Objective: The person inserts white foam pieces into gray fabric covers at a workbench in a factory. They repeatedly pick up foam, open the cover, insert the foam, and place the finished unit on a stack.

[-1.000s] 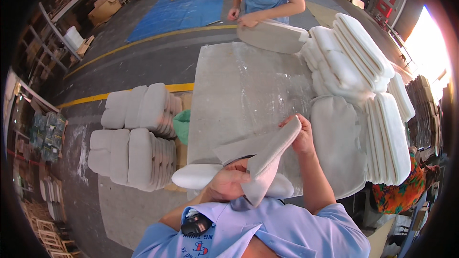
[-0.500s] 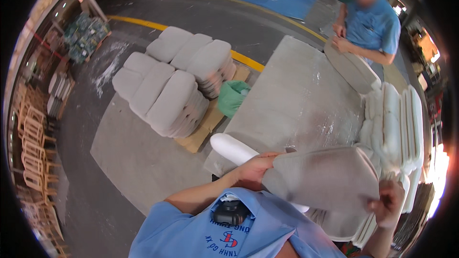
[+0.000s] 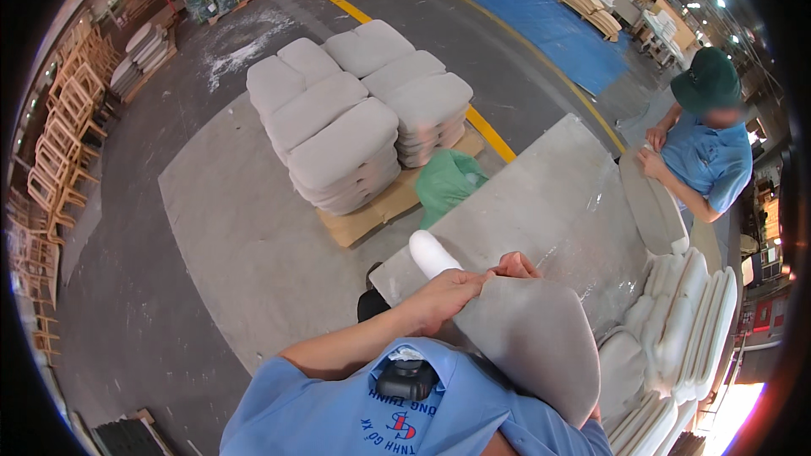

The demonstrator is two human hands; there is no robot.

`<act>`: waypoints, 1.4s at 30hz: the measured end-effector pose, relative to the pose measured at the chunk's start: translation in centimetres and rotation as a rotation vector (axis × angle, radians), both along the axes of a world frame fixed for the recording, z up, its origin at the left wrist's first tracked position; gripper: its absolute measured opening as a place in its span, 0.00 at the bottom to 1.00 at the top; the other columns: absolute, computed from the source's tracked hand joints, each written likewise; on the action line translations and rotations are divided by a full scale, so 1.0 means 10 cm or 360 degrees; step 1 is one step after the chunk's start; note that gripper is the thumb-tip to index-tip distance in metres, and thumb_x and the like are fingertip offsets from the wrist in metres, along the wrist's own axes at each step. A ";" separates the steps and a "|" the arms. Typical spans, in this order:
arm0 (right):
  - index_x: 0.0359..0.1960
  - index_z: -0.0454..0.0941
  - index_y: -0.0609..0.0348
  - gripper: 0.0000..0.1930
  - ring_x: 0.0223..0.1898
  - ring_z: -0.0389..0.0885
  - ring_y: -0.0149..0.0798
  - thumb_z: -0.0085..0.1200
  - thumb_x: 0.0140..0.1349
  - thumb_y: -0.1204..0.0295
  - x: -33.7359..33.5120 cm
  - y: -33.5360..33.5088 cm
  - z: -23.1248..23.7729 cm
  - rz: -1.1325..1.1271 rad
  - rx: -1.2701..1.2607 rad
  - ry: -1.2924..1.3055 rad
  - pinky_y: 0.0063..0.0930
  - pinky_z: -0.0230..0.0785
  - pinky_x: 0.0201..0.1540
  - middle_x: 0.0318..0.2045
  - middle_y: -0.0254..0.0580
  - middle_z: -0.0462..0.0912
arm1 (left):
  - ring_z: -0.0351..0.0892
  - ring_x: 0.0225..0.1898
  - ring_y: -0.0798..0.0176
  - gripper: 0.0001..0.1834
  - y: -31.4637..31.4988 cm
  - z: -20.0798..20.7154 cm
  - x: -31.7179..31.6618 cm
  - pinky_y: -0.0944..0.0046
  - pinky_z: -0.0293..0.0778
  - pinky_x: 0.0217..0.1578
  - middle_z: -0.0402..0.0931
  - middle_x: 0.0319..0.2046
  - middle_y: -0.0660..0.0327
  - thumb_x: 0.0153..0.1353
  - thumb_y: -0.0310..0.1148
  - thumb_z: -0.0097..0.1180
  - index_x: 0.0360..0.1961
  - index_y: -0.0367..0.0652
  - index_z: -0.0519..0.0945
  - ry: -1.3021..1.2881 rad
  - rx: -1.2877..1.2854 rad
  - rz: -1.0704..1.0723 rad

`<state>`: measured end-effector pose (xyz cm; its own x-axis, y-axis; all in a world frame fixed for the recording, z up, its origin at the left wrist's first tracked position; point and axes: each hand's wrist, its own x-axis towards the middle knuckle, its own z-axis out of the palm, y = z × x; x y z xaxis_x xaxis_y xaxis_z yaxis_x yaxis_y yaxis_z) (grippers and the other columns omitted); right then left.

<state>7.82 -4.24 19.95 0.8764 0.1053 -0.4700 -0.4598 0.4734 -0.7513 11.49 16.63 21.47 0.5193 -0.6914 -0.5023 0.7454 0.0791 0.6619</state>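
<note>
Furniture workshop: stacked grey cushions [image 3: 342,131], wooden chair frames [image 3: 66,165], yellow floor line [image 3: 490,133], co-worker [image 3: 708,156] at a worktable [image 3: 541,194].

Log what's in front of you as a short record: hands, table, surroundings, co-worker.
Left hand: gripping corner of grey fabric piece
Right hand: beside left hand, partly hidden by that piece
Table: white rounded piece at near edge
Left of table: green bag, grey cushion stacks
Right: white padded pieces, stacked
Co-worker: handling another grey piece
</note>
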 end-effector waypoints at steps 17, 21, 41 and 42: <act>0.46 0.79 0.62 0.10 0.37 0.87 0.31 0.63 0.67 0.72 0.10 -0.22 0.05 0.0929 0.0482 0.0141 0.23 0.77 0.37 0.40 0.42 0.88 | 0.64 0.29 0.78 0.19 -0.10 -0.23 -0.12 0.71 0.61 0.30 0.72 0.26 0.73 0.77 0.49 0.60 0.38 0.43 0.83 -0.0328 -0.0077 0.0808; 0.49 0.74 0.59 0.18 0.41 0.86 0.29 0.70 0.65 0.68 0.18 -0.05 0.31 0.0706 0.0159 -0.0081 0.21 0.77 0.41 0.39 0.34 0.84 | 0.68 0.33 0.79 0.16 0.04 -0.19 -0.18 0.73 0.62 0.32 0.77 0.34 0.73 0.76 0.48 0.60 0.45 0.46 0.82 0.0214 -0.0387 0.0798; 0.44 0.84 0.62 0.10 0.36 0.86 0.22 0.63 0.73 0.66 0.52 0.04 0.58 0.0991 0.0110 0.0438 0.17 0.74 0.37 0.36 0.33 0.89 | 0.78 0.41 0.73 0.09 0.19 -0.38 -0.27 0.67 0.74 0.45 0.79 0.40 0.70 0.77 0.38 0.59 0.53 0.51 0.76 0.0066 -0.0434 0.0711; 0.43 0.84 0.62 0.10 0.36 0.86 0.23 0.63 0.73 0.67 0.52 0.11 0.66 0.0906 0.0005 0.0494 0.17 0.74 0.37 0.37 0.33 0.89 | 0.77 0.41 0.74 0.09 0.22 -0.39 -0.25 0.68 0.74 0.45 0.79 0.40 0.70 0.78 0.38 0.58 0.54 0.51 0.76 -0.0001 -0.0425 0.0725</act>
